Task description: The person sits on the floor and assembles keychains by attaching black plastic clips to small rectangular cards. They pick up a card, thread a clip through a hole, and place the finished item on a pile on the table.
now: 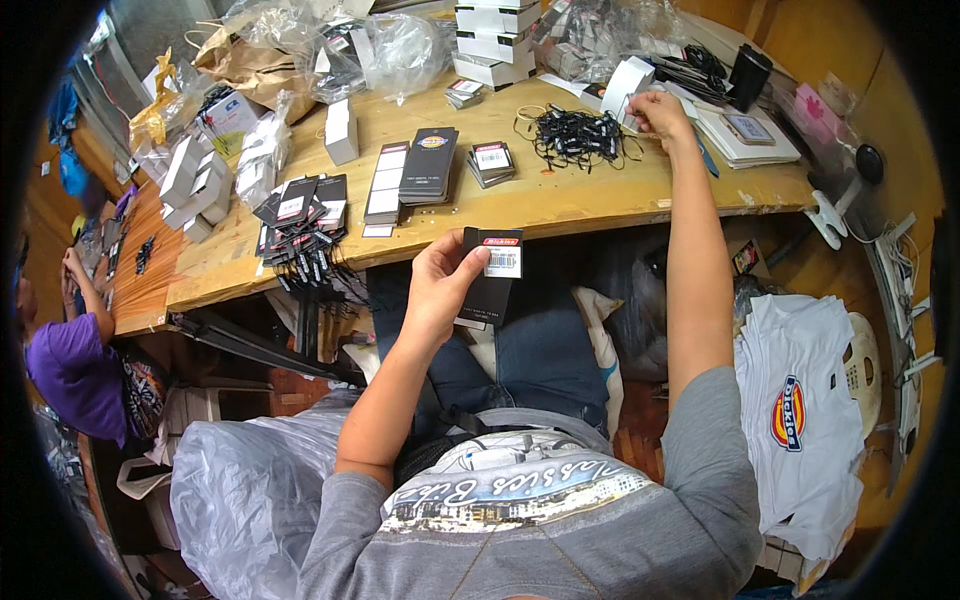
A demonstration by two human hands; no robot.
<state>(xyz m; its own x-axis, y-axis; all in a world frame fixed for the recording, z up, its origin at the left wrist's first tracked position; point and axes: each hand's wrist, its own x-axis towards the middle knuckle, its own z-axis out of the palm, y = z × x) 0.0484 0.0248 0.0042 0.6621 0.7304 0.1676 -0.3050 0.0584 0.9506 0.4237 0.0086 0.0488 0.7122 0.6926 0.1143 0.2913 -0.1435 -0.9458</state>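
In front of my lap, my left hand point(445, 282) grips black hang tags point(487, 296) between thumb and fingers. A smaller tag with a white barcode label point(503, 262) lies on top, under the thumb. My right hand point(660, 113) reaches to the far right of the table, its fingers pinched together. Whatever is between these fingertips is too small to tell. Just left of the right hand lies a tangled pile of black tag strings point(575, 138). Close behind its fingers stands a white roll or curved strip point(626, 84).
Stacks of black tags point(428, 165), smaller labelled tags point(491, 163) and strung tags point(305, 205) lie on the wooden table point(560, 200). White boxes point(497, 45) and plastic bags point(405, 55) stand behind. A white shirt point(800, 400) lies right; another person in purple point(75, 365) sits left.
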